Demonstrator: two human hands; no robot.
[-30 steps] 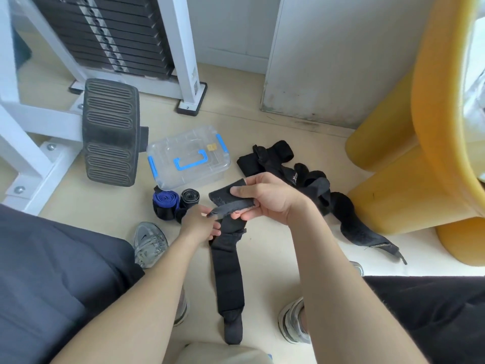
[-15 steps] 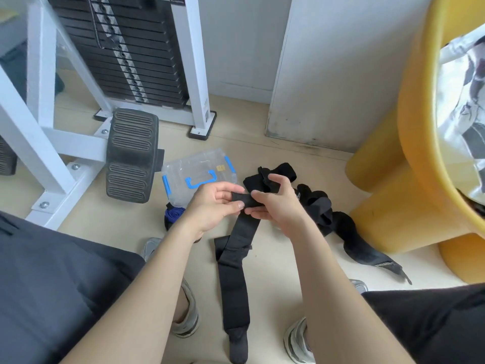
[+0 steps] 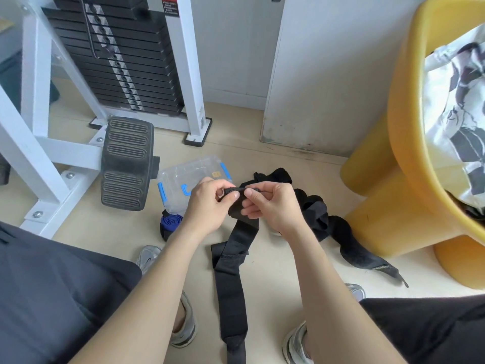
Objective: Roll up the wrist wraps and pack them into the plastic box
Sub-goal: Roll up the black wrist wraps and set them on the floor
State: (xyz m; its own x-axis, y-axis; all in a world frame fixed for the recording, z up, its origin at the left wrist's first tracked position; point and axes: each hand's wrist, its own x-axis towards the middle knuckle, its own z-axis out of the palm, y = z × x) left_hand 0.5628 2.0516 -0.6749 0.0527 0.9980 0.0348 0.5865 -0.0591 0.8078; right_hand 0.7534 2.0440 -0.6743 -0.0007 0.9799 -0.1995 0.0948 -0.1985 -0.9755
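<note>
weight machine fills the far left, white frame, black plate stack, ribbed foot pad resting on the floor. big yellow plastic chair takes the right side, printed cloth lying in its seat.

person seated, both knees at the near edge, shoes planted on the floor.

loose pile of black wraps lies on the floor right of centre, trailing toward the chair's base, none rolled.

plastic box, clear with blue latches and handle, sits on the floor just beyond the left hand, lid on and seemingly latched. near it, on its near left, a blue rolled wrap stands on end with a dark one tucked beside it, mostly hidden.

black wrist wrap in work: top end held up at centre, the rest hanging straight down, tail reaching the floor between the shoes.

left hand closed on the top end, thumb and forefinger pinching the first small fold. right hand closed on the same end from the other side, fingertips pressing the fold tight.

step, as judged: starting the roll on this wrap, only the first turn formed. next calls for turning the pinched core over itself, keeping tension so the edges stay aligned while the hanging length feeds up. box needs opening before packing.
</note>
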